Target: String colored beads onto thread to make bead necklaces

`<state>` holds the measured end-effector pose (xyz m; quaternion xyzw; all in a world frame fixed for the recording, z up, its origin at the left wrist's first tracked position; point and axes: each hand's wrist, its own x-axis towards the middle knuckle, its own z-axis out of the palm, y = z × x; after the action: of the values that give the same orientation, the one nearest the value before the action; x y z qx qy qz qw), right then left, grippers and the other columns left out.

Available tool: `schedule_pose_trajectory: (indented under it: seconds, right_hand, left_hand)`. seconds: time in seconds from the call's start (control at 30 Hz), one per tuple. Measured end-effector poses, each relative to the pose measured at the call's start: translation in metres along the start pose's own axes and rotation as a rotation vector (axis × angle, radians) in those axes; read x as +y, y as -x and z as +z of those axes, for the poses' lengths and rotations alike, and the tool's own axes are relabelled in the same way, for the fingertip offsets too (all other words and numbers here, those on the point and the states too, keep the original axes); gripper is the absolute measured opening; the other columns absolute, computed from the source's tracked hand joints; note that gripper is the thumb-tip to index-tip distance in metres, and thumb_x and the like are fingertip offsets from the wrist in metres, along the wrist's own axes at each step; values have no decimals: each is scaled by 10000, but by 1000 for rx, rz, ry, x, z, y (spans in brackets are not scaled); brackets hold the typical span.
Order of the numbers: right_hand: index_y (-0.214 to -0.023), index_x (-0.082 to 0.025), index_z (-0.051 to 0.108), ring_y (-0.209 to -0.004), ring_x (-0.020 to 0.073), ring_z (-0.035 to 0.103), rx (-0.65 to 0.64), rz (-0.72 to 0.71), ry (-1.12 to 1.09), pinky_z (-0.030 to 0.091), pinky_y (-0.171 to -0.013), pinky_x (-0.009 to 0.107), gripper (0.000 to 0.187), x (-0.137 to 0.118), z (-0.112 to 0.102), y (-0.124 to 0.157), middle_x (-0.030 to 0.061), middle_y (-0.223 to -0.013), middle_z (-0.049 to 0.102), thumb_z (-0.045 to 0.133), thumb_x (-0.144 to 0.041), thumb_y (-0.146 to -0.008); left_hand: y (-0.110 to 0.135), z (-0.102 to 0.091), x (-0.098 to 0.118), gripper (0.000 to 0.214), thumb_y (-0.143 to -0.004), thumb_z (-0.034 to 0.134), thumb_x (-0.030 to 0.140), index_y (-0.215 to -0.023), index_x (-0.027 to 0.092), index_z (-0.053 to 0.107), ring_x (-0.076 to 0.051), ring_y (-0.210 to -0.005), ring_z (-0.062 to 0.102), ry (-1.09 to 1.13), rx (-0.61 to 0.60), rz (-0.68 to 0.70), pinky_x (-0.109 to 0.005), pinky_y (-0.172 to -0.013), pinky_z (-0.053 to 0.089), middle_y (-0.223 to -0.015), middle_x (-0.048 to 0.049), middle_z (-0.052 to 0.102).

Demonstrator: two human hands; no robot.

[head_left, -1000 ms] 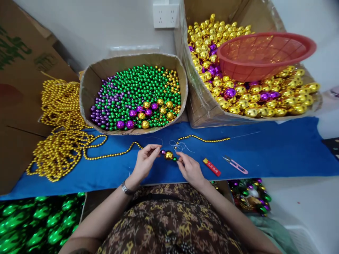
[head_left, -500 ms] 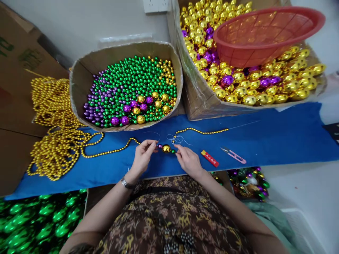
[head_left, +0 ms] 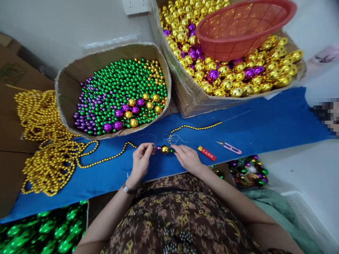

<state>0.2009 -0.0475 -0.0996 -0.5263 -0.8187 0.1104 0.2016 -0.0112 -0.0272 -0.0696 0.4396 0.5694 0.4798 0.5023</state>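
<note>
My left hand (head_left: 141, 160) and my right hand (head_left: 185, 157) pinch the two ends of a short run of beads on a thread: a large gold bead (head_left: 165, 149) with a small purple one on its left and a small green one on its right. The hands rest over a blue cloth (head_left: 265, 130). A gold bead strand (head_left: 106, 160) leads left from my left hand to a heap of gold strands (head_left: 45, 141). A second gold strand (head_left: 196, 127) and loose white thread (head_left: 173, 138) lie just beyond my right hand.
A cardboard box of small green, purple and gold beads (head_left: 116, 93) stands behind the hands. A bigger box of large gold and purple balls (head_left: 227, 74) holds a red mesh basket (head_left: 238, 26). A red lighter (head_left: 206, 153) and pink thread snips (head_left: 229, 147) lie right.
The view has swung down and to the right, so everything sits further left in the picture. Both hands keep the same pinch on the beaded thread and have barely moved.
</note>
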Motion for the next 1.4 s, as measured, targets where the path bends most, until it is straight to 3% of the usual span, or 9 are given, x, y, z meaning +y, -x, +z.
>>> schedule_pose_trajectory:
  seconds: [0.3,0.47,0.67,0.8,0.9,1.03,1.17,1.27,1.4]
  right_hand:
    - [-1250,-201,566,-1032,176,640,149,-93,-241,537,-898,294,304,-14,-21,-19,84,-1131,659,432,-241,-980]
    - [-1085,-187,671,-778,134,650,236,-127,-153,549,-692,238,251,-20,-8,-19,94,-1027,646,450,-235,-976]
    - [-1073,-191,686,-813,150,662,236,-144,-101,540,-717,246,238,-11,-6,-10,80,-958,685,475,-231,-968]
    - [-1096,-197,659,-875,163,680,222,-126,-227,538,-820,284,238,-9,-11,-12,65,-981,723,457,-193,-970]
    - [-1043,-190,654,-860,171,676,238,-18,-386,543,-810,296,228,-16,-21,-13,74,-941,714,440,-233,-976]
    - [-993,-197,645,-711,146,646,239,191,-668,545,-666,268,234,-28,-42,-11,44,-816,670,461,-337,-964]
    - [-1033,-176,637,-534,93,559,232,354,-986,494,-531,217,278,-30,-76,-6,-15,-658,585,490,-397,-949]
    - [-998,-191,659,-517,83,538,357,333,-1101,466,-509,206,235,-29,-113,-1,-29,-609,565,555,-388,-925]
    - [-948,-239,698,-449,56,485,654,177,-1192,388,-414,191,112,-35,-167,5,-41,-624,550,643,-313,-886]
  left_hand:
    - [10,6,34,121,-876,600,215,-941,179,696,-147,-791,659,-444,-171,605,-249,-716,514,-869,-45,714]
    - [18,13,54,136,-887,572,130,-982,173,661,-133,-780,663,-515,-210,885,-242,-708,537,-849,-46,709]
    - [26,6,59,187,-869,594,99,-1028,181,644,-127,-793,644,-463,-226,876,-248,-718,530,-871,-40,692]
    - [22,9,36,361,-874,605,184,-1231,203,555,-172,-944,632,-462,-280,770,-312,-805,548,-1056,-86,656]
    - [15,22,10,630,-864,627,278,-1429,211,356,-240,-1157,562,-572,-443,752,-395,-934,520,-1301,-147,556]
    - [1,42,-15,719,-917,532,262,-1512,191,135,-237,-1154,569,-623,-502,820,-410,-951,506,-1298,-161,563]
    - [-14,49,-26,478,-921,509,205,-1389,186,413,-244,-1141,564,-806,-542,944,-416,-953,489,-1152,-123,643]
    - [-26,46,-30,355,-909,475,112,-1236,203,579,-260,-1210,525,-1002,-599,1020,-448,-1002,452,-1186,-110,641]
    - [-49,36,-31,386,-898,440,56,-1213,197,612,-282,-1264,494,-1157,-516,1027,-480,-1019,440,-1244,-121,628]
